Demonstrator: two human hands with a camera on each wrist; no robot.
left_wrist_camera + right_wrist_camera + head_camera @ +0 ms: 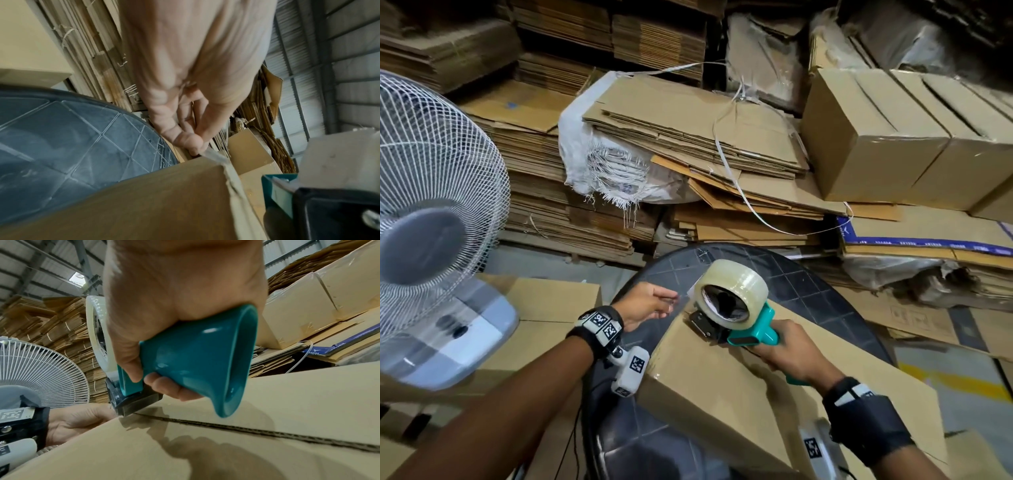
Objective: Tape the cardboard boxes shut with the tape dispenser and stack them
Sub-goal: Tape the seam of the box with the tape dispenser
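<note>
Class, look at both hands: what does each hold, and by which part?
Right hand grips the tape dispenser by its teal handle. Left hand pinches the loose tape end.

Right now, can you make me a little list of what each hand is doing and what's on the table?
Right hand: grips the teal tape dispenser by its handle, nose down on the box top
Left hand: pinches the loose tape end at the box's far edge
Cardboard box: lies on the round dark table, top seam untaped along the visible part
Tape roll: clear, mounted on the dispenser
Nearby: white fan, flattened cardboard stacks behind
</note>
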